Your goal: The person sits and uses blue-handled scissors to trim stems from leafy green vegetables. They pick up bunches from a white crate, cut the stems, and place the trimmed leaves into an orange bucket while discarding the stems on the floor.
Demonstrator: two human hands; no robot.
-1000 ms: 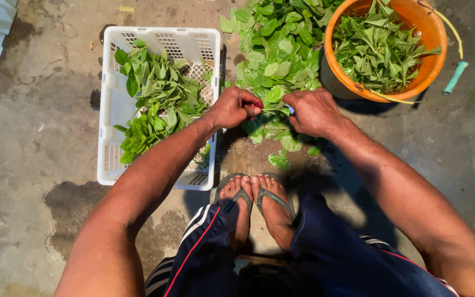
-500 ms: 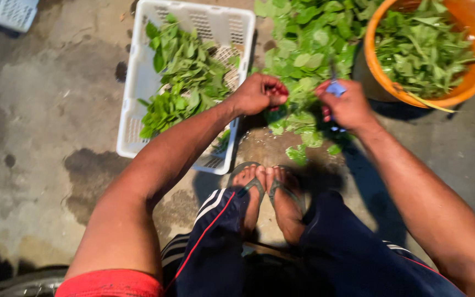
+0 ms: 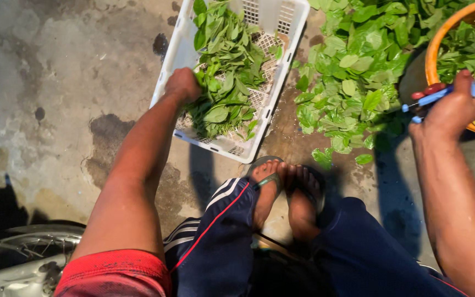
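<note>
Wet concrete floor [image 3: 56, 82], stained. Left hand [image 3: 182, 85] closed on a bunch of green leaves [image 3: 221, 93] inside the white plastic crate [image 3: 290, 33], far left. Right hand [image 3: 452, 107] grips blue-handled scissors [image 3: 432, 98] at the orange tub [image 3: 432, 55]; loose leaf pile [image 3: 353, 82] between.

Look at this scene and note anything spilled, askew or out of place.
A heap of loose green leaves lies directly on the stained concrete floor, between the white crate and orange tub, not contained. Nothing looks damaged.

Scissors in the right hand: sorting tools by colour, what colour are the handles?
Blue with a red part, on the scissors; head view.
</note>
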